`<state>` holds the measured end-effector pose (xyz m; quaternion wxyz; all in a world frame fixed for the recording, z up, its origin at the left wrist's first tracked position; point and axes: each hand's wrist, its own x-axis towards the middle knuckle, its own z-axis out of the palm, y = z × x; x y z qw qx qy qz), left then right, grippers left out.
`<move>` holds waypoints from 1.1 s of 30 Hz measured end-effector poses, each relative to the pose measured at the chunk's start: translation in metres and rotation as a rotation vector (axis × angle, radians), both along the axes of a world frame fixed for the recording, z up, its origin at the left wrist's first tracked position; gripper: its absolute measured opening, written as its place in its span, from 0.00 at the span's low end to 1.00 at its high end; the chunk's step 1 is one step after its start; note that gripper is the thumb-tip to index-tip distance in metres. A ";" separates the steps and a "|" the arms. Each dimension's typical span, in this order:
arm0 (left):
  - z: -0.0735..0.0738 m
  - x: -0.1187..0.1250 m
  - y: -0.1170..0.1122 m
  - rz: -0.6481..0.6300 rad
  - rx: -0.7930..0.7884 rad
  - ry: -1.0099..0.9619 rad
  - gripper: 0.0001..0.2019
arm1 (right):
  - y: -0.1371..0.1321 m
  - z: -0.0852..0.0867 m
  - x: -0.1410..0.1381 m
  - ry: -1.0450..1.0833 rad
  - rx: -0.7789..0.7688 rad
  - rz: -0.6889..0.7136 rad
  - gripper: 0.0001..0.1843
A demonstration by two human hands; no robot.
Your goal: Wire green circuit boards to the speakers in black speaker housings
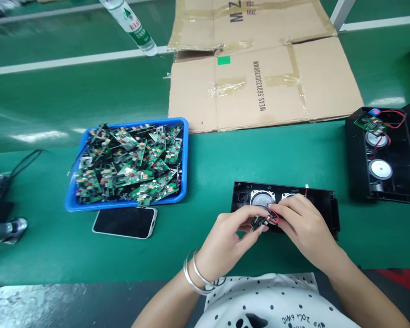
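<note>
My left hand (230, 234) is closed, its thumb and fingers pinching a small circuit board (258, 222) whose dark parts show between the fingertips. Red and black wires (275, 216) run from the board toward my right hand (302, 225), which is closed on them with its fingertips by the board. Both hands are over a black speaker housing (319, 205) lying open on the table. Inside it sits a round speaker (262, 197); a second one is partly hidden behind my right hand. A short wire with a white plug sticks up at the housing's back edge.
A blue tray (186, 159) heaped with circuit boards (130, 166) stands left, with a phone (125, 222) before it. Flattened cardboard (239, 100) and a water bottle (133, 27) lie behind. Black housings with speakers and wires (357, 155) stand right on the green table (205, 182).
</note>
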<state>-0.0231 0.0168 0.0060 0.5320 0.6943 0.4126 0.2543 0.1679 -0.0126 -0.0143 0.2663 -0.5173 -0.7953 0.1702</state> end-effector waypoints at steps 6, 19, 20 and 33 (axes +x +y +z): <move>0.009 -0.002 0.001 0.147 -0.067 0.054 0.10 | -0.008 0.005 0.024 -0.010 -0.020 -0.552 0.11; 0.009 0.003 -0.004 0.179 -0.252 0.194 0.11 | -0.007 -0.003 0.008 0.521 -0.410 -0.377 0.10; 0.008 0.004 -0.004 0.184 -0.255 0.202 0.11 | -0.007 -0.002 0.007 0.495 -0.400 -0.319 0.07; 0.011 0.009 0.001 0.163 -0.188 0.215 0.13 | -0.006 -0.002 -0.003 0.400 -0.218 -0.093 0.07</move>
